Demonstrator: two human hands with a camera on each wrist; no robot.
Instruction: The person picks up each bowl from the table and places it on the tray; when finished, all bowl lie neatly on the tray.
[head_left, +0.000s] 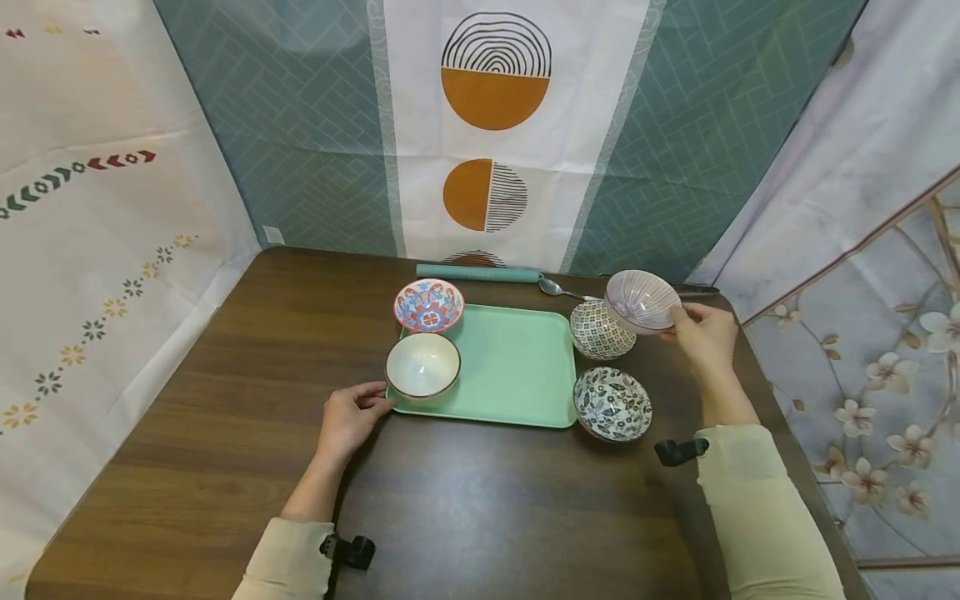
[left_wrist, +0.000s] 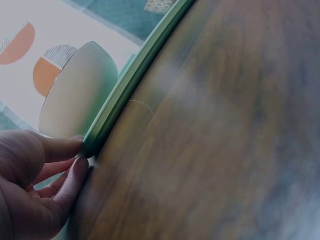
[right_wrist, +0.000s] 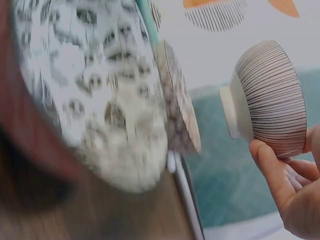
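Note:
My right hand point(head_left: 703, 332) pinches the rim side of a striped bowl point(right_wrist: 272, 102), held up in the air near the table's right back. In the head view this bowl point(head_left: 642, 300) partly covers a bowl with a small dotted pattern point(head_left: 597, 332). A black-and-white floral bowl point(head_left: 612, 404) sits nearer, by the tray's right front corner. With thumb and fingers my left hand point(head_left: 352, 421) pinches the front left corner of the green tray point(head_left: 517, 367); the left wrist view shows the tray edge point(left_wrist: 125, 85) between them. A plain white bowl point(head_left: 423, 365) stands on the tray beside that hand.
Behind the white bowl is a red-and-blue patterned bowl point(head_left: 429, 305) at the tray's back left corner. A teal strip point(head_left: 478, 273) and a metal spoon point(head_left: 553, 287) lie along the table's back edge. Fabric hangs behind and at both sides of the wooden table point(head_left: 480, 508).

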